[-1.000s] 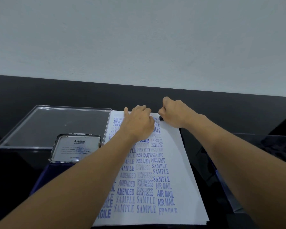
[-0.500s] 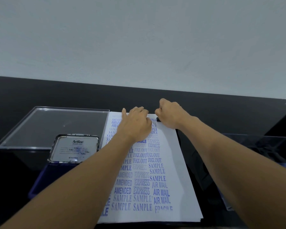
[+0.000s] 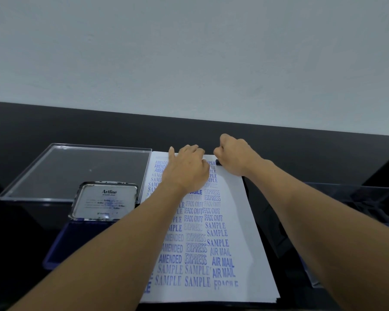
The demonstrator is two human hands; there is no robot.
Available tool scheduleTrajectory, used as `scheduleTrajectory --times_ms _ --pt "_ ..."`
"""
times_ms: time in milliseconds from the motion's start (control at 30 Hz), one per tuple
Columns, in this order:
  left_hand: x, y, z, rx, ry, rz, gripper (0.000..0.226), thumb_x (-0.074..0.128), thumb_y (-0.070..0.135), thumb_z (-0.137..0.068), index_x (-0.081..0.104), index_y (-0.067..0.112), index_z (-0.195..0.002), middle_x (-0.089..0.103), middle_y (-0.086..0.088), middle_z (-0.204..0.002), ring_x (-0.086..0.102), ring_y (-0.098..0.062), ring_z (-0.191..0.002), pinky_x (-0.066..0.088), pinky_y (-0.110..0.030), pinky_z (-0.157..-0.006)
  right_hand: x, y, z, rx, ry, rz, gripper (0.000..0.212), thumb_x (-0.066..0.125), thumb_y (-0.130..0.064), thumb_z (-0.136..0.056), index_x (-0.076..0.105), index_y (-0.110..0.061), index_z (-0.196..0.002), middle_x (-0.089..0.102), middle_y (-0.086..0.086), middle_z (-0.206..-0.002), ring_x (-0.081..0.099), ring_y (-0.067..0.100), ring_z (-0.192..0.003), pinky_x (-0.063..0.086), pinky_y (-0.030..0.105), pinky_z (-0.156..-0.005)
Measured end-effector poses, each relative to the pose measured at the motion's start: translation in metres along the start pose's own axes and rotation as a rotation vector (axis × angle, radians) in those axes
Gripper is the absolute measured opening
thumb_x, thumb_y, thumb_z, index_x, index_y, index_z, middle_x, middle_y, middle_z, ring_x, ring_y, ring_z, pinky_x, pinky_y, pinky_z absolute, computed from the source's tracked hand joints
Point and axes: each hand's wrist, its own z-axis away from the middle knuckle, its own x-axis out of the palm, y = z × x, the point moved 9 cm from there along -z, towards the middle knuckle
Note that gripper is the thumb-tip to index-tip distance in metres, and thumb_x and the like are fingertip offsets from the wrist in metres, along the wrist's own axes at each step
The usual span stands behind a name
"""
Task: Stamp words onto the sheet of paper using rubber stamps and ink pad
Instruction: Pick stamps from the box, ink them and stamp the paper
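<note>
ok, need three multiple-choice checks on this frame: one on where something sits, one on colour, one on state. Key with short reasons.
1. Where does the ink pad lie relative to the sheet?
A) on its left
B) on its right
C) on top of it

2. What colour are the stamped words?
A) red
B) blue
C) green

3. The ink pad's lid is:
A) shut
B) missing
C) raised open

Key:
1 A: the pad sits beside the sheet's left edge.
2 B: every print on the sheet is blue.
3 C: the lid stands up behind the blue pad, with its Artline label showing.
</note>
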Motion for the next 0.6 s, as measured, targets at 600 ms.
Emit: scheduleTrajectory --times_ms 600 --pt "-0.0009 0.001 0.0008 -0.005 -0.001 0.007 0.042 0.032 0.03 -0.104 0.045 0.017 -0.142 0.04 0.0 -0.152 0.028 -0.018 -0.144 0.003 -0.054 -0.12 -0.0003 -0.001 0.0046 -0.002 0.012 0.021 0.023 0.042 -0.023 -0.099 0.034 -0.019 -0.078 0.053 0.007 -0.076 0.043 0.021 -0.061 0.038 0.037 -0.058"
